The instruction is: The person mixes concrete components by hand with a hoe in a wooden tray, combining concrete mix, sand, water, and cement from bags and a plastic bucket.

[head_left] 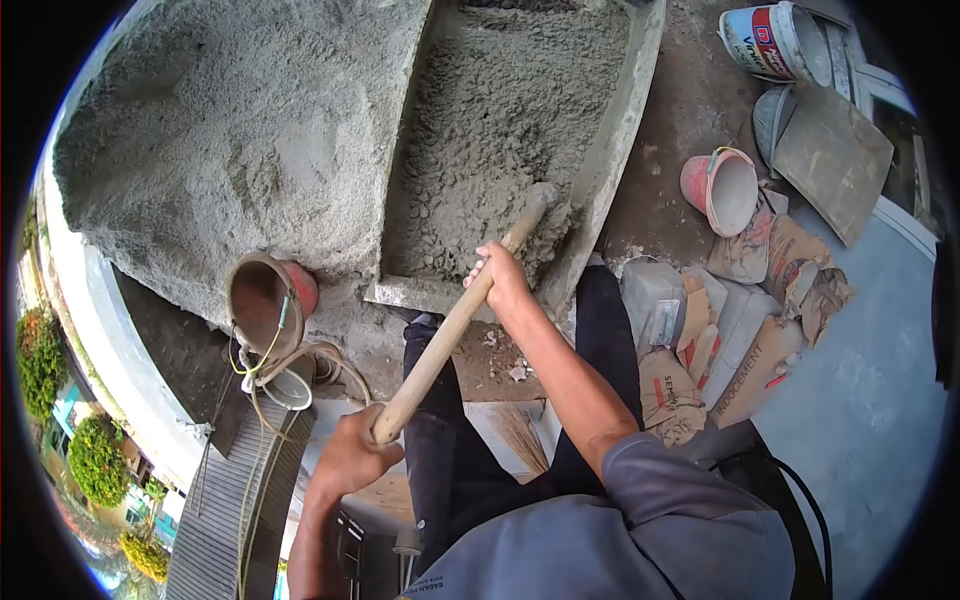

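Note:
A long wooden handle [440, 345] slants across the middle of the view. My left hand [355, 450] is closed round its near end, and my right hand [497, 277] grips it farther up. The handle's far end goes into wet grey mortar [510, 130] inside a shallow trough [625, 140]; whatever tool head it bears is buried there. My right hand is above the trough's near edge, close to the mortar.
A large heap of grey sand [240, 130] lies left of the trough. A red bucket [300, 290] with rope stands below it. To the right are a pink bucket [720, 190], a white paint bucket [775, 42], a board [833, 160] and torn cement bags [757, 370].

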{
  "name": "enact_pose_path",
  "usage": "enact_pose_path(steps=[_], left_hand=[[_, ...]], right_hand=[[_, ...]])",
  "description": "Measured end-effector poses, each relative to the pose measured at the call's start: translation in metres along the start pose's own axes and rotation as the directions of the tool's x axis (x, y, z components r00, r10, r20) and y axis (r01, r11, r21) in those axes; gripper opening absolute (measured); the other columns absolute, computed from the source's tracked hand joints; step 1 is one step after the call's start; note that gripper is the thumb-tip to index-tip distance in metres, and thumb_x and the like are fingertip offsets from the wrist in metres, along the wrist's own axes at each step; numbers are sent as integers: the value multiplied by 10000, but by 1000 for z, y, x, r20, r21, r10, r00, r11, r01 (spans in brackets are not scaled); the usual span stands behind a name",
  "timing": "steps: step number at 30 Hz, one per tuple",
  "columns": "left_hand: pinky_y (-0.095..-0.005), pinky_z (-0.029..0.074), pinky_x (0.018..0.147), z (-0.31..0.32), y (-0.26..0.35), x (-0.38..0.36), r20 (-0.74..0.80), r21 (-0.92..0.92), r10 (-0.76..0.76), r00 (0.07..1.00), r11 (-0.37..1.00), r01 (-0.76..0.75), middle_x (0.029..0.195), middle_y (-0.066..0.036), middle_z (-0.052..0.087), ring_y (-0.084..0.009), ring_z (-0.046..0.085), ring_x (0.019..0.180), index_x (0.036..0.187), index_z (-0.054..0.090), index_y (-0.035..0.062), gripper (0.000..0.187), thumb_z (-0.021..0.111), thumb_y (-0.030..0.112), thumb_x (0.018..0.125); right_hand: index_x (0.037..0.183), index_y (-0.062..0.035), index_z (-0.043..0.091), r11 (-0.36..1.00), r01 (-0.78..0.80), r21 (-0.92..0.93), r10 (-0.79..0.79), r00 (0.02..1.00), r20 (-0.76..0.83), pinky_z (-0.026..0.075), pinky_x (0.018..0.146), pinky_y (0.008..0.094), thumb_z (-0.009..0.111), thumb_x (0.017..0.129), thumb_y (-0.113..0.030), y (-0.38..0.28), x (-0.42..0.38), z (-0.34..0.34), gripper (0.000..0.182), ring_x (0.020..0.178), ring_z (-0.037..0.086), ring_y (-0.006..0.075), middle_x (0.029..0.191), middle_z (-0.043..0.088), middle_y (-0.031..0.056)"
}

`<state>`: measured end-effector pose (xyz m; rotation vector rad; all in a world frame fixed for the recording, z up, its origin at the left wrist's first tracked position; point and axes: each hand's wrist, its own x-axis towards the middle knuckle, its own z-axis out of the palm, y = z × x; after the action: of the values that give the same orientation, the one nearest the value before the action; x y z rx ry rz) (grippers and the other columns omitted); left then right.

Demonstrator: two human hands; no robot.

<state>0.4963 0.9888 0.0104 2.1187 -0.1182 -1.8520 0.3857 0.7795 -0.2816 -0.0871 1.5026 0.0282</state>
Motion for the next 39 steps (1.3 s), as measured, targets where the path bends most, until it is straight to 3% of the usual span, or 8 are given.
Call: enact_pose_path(steps=[3,8,13,19,28,31,34,39], left_hand=[[-334,440,595,-43,-74,-24,-15,26,35,999,999,-35,644,-66,560,-152,524,603,791,604,3,180,706,58,653],[-335,459,610,6,-120,18,-60,-116,191,980,974,-197,693,-72,569,-147,527,641,880,634,-10,227,702,50,671],[-362,528,745,117,-4,150,-124,-240,497,859,825,-512,800,-161,652,-224,649,742,1137,667,7,433,724,82,715],[-397,542,740,209,118,273,-187,-431,372,909,801,-416,812,-185,705,-284,704,758,1023,682,-6,300,701,108,745],[-365,506,662,198,84,209,-135,-411,108,985,898,-155,753,-106,654,-176,618,686,986,654,-33,260,700,112,776],[-435,545,759,161,64,180,-165,-130,82,983,986,-104,838,-263,706,-402,713,822,978,674,-22,293,719,152,747],[-467,536,748,117,53,150,-172,-64,105,979,991,-117,822,-283,687,-455,687,819,937,664,-12,284,737,176,736],[-399,502,646,45,17,95,-141,10,76,987,997,-75,699,-186,626,-246,607,627,849,614,-35,219,688,104,696]], right_hand=[[858,-39,562,999,20,50,-26,993,119,514,567,458,663,871,-119,26,-57,43,130,600,523,220,713,495,65],[827,-35,547,949,313,-37,-295,922,250,518,538,404,673,856,-90,-25,-104,74,141,556,554,201,697,522,49],[848,-36,593,711,661,-237,-597,747,292,469,459,350,697,875,-151,-191,-117,89,157,486,522,169,643,517,41],[880,-8,563,530,703,-475,-638,699,323,498,456,365,722,847,-185,-345,23,92,240,491,527,171,653,524,50],[929,-4,562,767,328,-551,-320,940,114,508,459,395,650,858,-136,-234,122,12,174,525,527,195,693,500,62],[914,-20,555,895,249,-370,-211,967,139,500,473,423,639,886,-188,-192,137,-17,190,524,513,204,691,487,60],[901,-25,553,956,176,-234,-148,980,130,489,482,431,625,910,-218,-154,132,-26,206,522,500,204,689,480,56],[881,-24,554,987,158,-26,-157,987,35,483,484,425,636,897,-194,-89,61,9,189,517,493,201,675,475,52]])
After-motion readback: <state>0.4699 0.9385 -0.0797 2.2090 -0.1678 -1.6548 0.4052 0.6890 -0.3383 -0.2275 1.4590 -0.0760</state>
